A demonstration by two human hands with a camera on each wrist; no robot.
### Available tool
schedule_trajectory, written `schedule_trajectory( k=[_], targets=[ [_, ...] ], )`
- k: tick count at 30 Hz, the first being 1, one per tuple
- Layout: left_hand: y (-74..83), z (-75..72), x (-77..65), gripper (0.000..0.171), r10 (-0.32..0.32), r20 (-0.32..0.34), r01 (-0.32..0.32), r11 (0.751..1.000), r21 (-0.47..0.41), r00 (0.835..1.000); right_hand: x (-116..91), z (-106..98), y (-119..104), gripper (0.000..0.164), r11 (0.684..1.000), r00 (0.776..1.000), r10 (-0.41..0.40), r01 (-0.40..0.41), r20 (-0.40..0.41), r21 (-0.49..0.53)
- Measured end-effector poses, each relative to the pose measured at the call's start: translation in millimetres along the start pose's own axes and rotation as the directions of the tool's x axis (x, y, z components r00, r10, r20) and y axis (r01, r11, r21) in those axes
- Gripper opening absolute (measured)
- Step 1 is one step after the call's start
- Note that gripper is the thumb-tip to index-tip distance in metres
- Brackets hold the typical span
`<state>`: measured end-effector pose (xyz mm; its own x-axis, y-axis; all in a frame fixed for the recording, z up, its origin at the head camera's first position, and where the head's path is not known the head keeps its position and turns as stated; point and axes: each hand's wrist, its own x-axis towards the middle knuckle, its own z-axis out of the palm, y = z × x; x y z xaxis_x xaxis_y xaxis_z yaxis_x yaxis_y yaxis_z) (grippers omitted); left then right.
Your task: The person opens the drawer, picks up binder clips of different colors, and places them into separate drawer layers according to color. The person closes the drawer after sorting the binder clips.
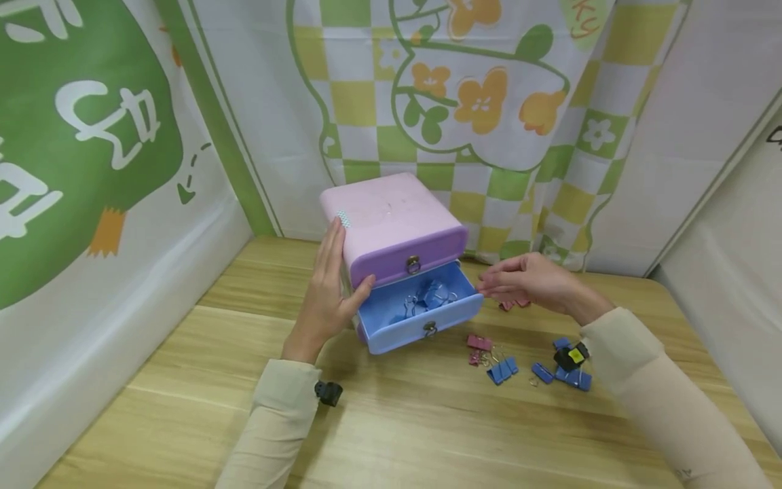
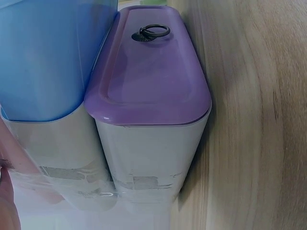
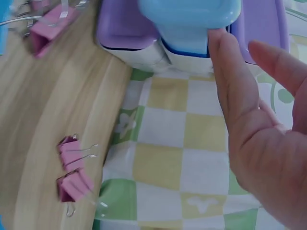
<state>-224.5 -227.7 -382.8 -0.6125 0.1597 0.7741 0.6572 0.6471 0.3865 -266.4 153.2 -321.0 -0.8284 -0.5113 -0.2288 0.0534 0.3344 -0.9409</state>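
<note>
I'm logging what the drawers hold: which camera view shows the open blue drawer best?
The head view: it shows the blue drawer from above, its front and the blue clips inside. The left wrist view shows only part of its outside; the right wrist view, one outer end.

We've got L hand [image 1: 320, 309] fwd, fingers straight & together, thumb stuck out to R. L arm [image 1: 271, 424] angles up from bottom edge. Our R hand [image 1: 531, 285] points L, digits extended, gap betw them per R wrist view. R arm [image 1: 678, 394] slants in from lower R. Hands well apart.
</note>
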Motion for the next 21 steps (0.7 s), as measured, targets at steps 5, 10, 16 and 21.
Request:
schedule_trajectory(
  k=[5, 10, 16, 21],
  targets=[
    [0.7, 0.1, -0.1, 0.091, -0.006, 0.001, 0.006, 1.0, -0.001, 1.0, -11.6, -4.3, 4.0, 0.05, 0.992, 1.0, 0.02, -0.021, -0.012, -0.121],
    [0.3, -0.1, -1.0, 0.092, -0.016, 0.007, 0.016, 1.0, 0.005, 1.0, -19.7, -8.9, 12.0, 0.05, 0.995, 1.0, 0.014, -0.012, 0.02, -0.102],
    [0.4, 0.1, -0.2, 0.091, -0.013, 0.003, 0.013, 1.0, 0.002, 1.0, -31.0, -8.2, 30.0, 0.037, 0.94, 0.998, -0.043, 0.052, 0.035, -0.336],
    [0.6, 0.0, -0.4, 0.091, -0.016, 0.004, 0.016, 1.0, 0.0, 1.0, -33.1, -0.4, 42.7, 0.03, 0.85, 0.993, -0.076, 0.114, 0.093, -0.515]
  ],
)
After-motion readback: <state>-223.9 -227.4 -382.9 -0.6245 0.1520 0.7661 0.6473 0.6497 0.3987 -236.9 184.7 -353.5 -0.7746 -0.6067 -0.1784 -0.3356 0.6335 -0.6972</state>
